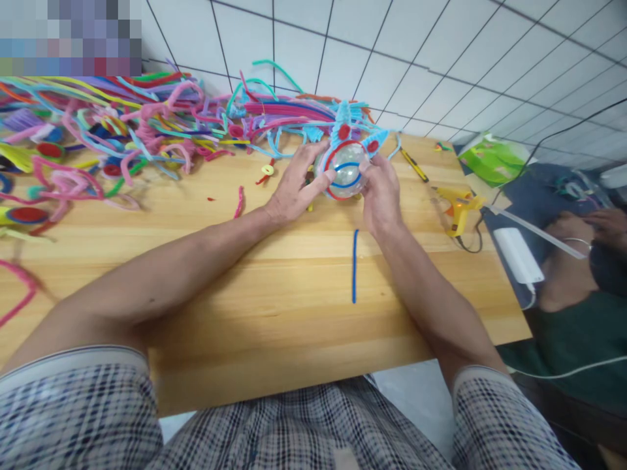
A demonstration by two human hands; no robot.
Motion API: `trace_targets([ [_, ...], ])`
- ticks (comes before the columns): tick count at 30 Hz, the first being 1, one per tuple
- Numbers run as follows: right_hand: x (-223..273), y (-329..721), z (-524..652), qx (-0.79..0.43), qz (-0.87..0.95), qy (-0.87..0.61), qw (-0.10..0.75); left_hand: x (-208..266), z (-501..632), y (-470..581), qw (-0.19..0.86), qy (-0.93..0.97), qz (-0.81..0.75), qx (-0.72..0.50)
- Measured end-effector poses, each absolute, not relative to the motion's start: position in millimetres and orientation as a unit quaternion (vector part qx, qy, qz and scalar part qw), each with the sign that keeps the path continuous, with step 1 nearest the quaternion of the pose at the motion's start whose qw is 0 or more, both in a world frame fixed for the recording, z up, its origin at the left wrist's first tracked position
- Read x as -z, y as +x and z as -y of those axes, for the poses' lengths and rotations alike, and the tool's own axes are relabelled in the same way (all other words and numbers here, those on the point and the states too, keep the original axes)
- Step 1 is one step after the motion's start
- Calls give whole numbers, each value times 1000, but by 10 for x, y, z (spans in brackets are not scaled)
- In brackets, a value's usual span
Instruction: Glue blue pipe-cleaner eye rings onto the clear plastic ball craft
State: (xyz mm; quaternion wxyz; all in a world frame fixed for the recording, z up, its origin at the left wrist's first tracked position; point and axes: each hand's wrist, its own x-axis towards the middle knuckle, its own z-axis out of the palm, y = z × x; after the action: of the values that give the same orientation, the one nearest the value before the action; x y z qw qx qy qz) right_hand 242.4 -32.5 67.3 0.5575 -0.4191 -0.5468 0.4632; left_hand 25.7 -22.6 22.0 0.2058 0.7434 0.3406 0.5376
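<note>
**Blue loop (345,165) on a clear ball (349,173), with steady holding from both sides**

Most probably in hand: the placing of the blue loop on the ball, inside the curve of a red strip (337,151). For the next move, by judgement, a need for a quiet ball and gentle, even thumb pressure along the loop.

At far left, a big heap of coloured fuzzy sticks (157,121). More to the middle, on the wooden table (274,294), a short pink piece (238,202) and a yellow button-like piece (267,170), both apart from the ball.

Then the left hand (301,183), around the ball's left side, as wide as the ball and no wider; thumb on the near face, close to the loop's left end. Pressing or only resting there: impossible to tell.

In the centre, toward the far side, the ball itself, with two light-blue fuzzy ears (341,116) at its far edge. Nearer, a loose blue stick (354,266), flat on the table.

Next, the right hand (382,189), holding the ball's right side; thumb near the loop's right end, other fingers mostly hidden.

Farther right, a yellow cutter (414,164), then a yellow glue gun (458,205), both out of the grip.
</note>
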Motion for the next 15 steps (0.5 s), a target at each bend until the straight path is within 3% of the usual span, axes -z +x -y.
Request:
trace_targets([
  [15,-574,2289,429,-420,572,-397,582,-106,138,246,218,730,-336,-554],
])
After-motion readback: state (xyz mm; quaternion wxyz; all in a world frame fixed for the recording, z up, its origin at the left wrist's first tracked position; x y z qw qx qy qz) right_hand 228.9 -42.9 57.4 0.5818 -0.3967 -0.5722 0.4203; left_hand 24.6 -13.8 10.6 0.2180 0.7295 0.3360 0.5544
